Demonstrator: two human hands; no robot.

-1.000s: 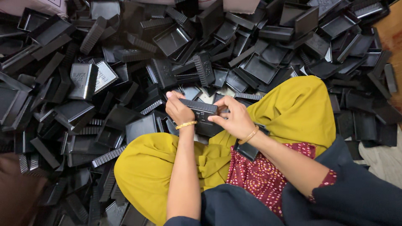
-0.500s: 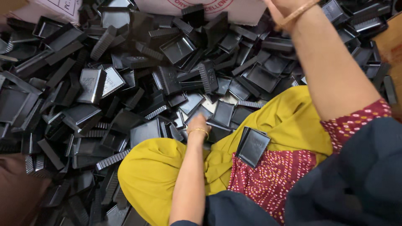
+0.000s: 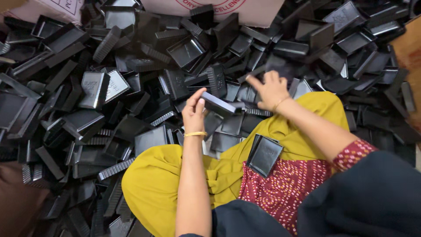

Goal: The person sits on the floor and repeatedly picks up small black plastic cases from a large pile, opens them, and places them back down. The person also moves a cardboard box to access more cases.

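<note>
The left hand (image 3: pixel 194 113) now pinches a flat black plastic piece (image 3: pixel 218 104) lifted from the heap (image 3: pixel 131 87), while the right hand (image 3: pixel 270 90), back from its far reach, hovers spread and empty beside it.

We cannot see the near end of the black tray (image 3: pixel 218 104), covered by our left hand (image 3: pixel 194 115). Our right hand (image 3: pixel 270 90) is motion-blurred, so its contact with the pile (image 3: pixel 131 79) stays unclear. The cardboard box (image 3: pixel 245 9) at the far side is cut off by the top edge.
</note>
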